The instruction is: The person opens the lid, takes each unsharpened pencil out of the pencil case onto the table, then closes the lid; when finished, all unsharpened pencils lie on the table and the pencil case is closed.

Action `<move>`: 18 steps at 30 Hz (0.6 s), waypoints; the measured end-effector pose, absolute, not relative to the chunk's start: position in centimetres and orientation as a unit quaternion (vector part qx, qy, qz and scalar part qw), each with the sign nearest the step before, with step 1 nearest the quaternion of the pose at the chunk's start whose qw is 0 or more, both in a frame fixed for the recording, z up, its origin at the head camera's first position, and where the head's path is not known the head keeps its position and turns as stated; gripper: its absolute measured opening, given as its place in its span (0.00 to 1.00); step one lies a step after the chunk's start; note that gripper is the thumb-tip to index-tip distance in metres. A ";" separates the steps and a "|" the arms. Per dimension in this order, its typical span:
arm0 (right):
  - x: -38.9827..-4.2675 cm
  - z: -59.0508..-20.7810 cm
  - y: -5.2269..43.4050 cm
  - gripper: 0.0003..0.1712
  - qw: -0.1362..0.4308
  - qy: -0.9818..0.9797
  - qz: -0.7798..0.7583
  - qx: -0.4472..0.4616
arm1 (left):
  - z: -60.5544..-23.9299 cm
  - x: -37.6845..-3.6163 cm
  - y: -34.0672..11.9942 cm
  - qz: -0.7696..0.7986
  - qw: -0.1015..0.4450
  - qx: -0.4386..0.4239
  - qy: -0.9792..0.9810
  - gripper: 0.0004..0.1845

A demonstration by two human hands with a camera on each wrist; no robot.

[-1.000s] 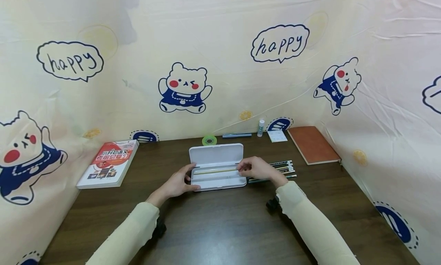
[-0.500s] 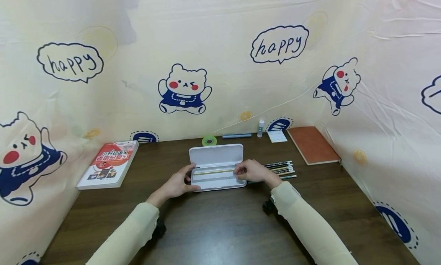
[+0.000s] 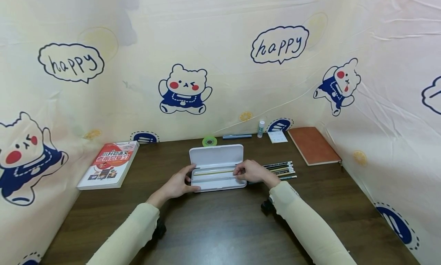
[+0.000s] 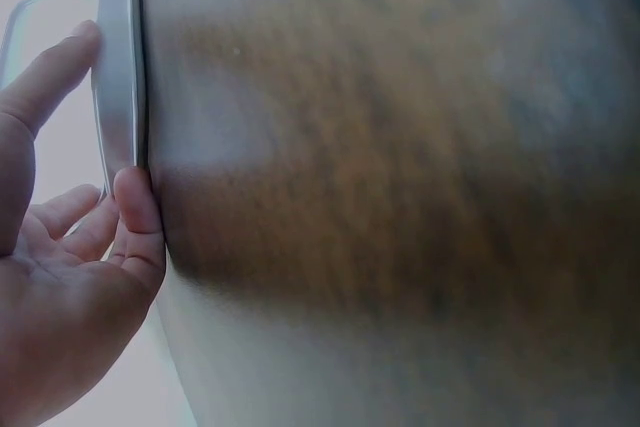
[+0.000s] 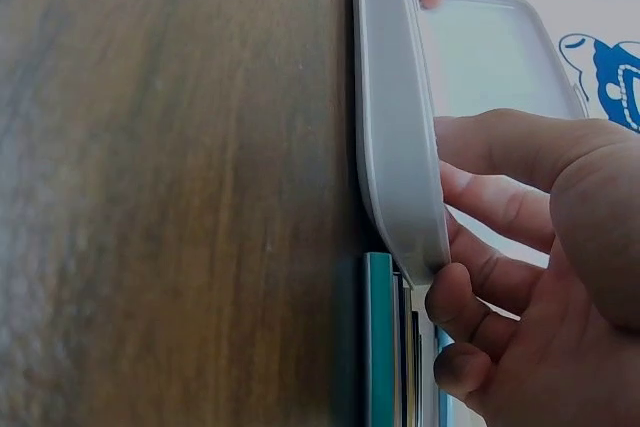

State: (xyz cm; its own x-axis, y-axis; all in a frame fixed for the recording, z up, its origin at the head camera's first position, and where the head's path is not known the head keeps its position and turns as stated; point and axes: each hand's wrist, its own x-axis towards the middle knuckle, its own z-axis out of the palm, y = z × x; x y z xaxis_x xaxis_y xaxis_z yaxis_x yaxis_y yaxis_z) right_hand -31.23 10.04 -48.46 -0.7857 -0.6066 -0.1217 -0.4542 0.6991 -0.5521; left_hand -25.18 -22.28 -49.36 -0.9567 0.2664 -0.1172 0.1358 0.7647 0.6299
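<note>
Head view, both hands' grip [image 3: 177, 182] [image 3: 250, 171] on case [image 3: 216, 156]

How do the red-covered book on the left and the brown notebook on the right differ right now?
The book has a red and white printed cover with pictures and text; the notebook has a plain brown cover. The book looks thicker, its white page edge showing, while the notebook looks thin. The book lies at the table's left edge beyond the left hand; the notebook lies at the right, behind the row of pencils. Both lie flat, closed and untouched.
</note>
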 end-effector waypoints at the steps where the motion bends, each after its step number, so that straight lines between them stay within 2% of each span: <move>1: -31.2 -48.5 10.0 0.05 0.149 0.910 -0.255 -0.291 | -49.3 -25.2 -22.3 0.325 0.100 0.109 0.934 0.51; 18: -31.4 -48.7 9.9 0.08 0.141 0.907 -0.295 -0.264 | -49.3 -25.2 -22.3 0.326 0.103 0.104 0.934 0.52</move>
